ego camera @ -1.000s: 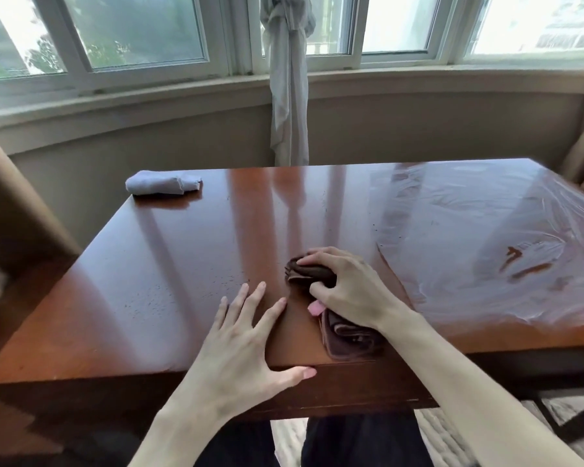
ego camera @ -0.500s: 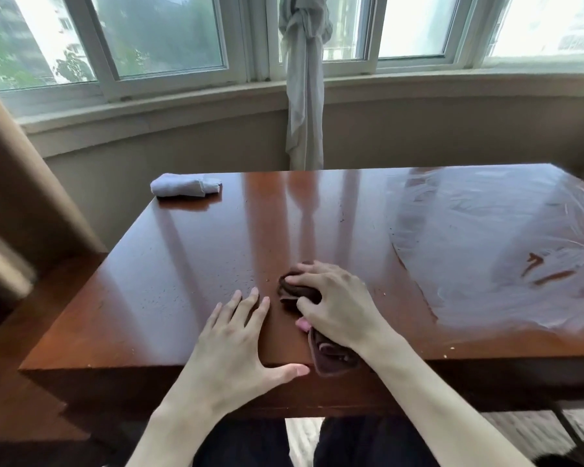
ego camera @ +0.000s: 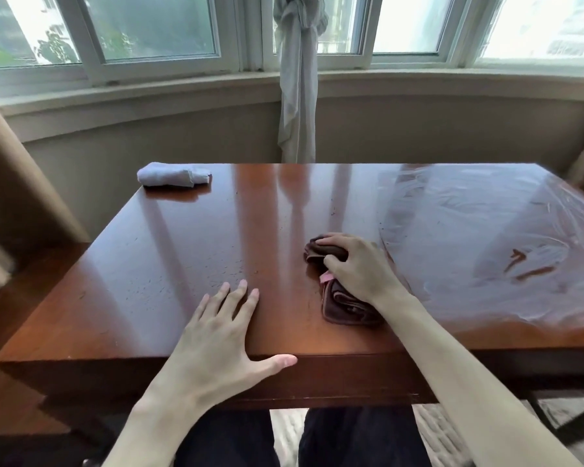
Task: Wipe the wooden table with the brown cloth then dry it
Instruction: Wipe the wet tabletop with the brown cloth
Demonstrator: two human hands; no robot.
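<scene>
Halfway through wiping, by the look of it

Grey cloth (ego camera: 173,175) waits far left; left hand (ego camera: 216,335) lies flat, fingers spread, on the wooden table (ego camera: 149,264); right hand (ego camera: 358,267) grips the brown cloth (ego camera: 348,308) mid-table. Right side's streaky-wet, left looks unwiped, drying still to do.

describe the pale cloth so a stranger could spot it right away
Start at the wooden table under the windows and go to its far left corner. The pale grey cloth lies there folded, untouched. Unlike the brown cloth gripped by the right hand, it is light-coloured.
</scene>
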